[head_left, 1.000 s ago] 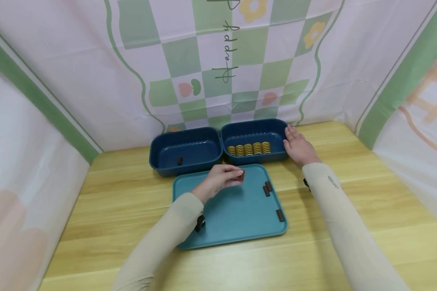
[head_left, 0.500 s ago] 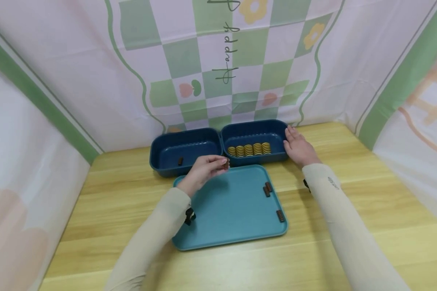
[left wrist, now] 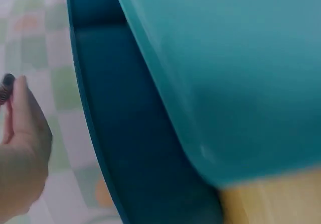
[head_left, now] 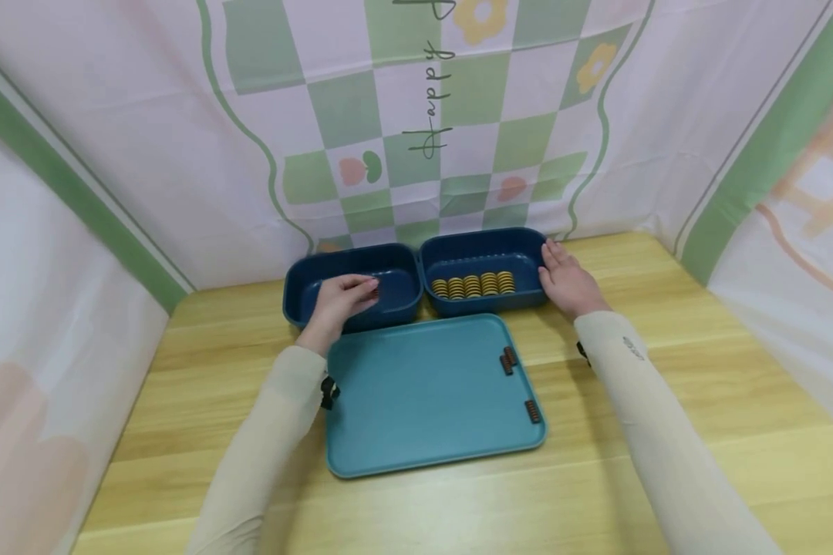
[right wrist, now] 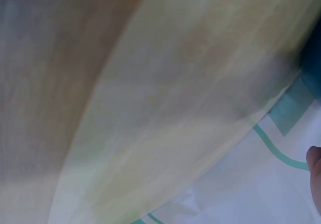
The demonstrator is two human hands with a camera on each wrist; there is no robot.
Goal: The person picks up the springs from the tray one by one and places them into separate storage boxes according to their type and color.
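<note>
Thumb and fingers of my left hand (head_left: 340, 302) pinch a small dark brown ridged piece (head_left: 375, 292). That hand is over the left navy bin (head_left: 401, 287). In the left wrist view, the hand (left wrist: 25, 143) and the coil-like ridged piece (left wrist: 6, 89) show at the left edge. My right hand (head_left: 572, 284) rests with straight fingers against the right end of the right navy bin (head_left: 482, 262). Inside that bin stands a row of yellow-and-black striped pieces (head_left: 472, 286). Only a fingertip (right wrist: 314, 161) of the right hand shows in the right wrist view.
A teal tray (head_left: 423, 408) lies on the wooden table (head_left: 597, 493) in front of the bins. Near its right edge lie two brown ridged pieces (head_left: 508, 361) together and a third brown piece (head_left: 532, 411) apart. A printed cloth (head_left: 347, 108) hangs behind.
My left hand has carried the pinched ridged piece leftward from above the tray to over the left bin. It now covers the brown piece seen there earlier. My right hand stays put.
</note>
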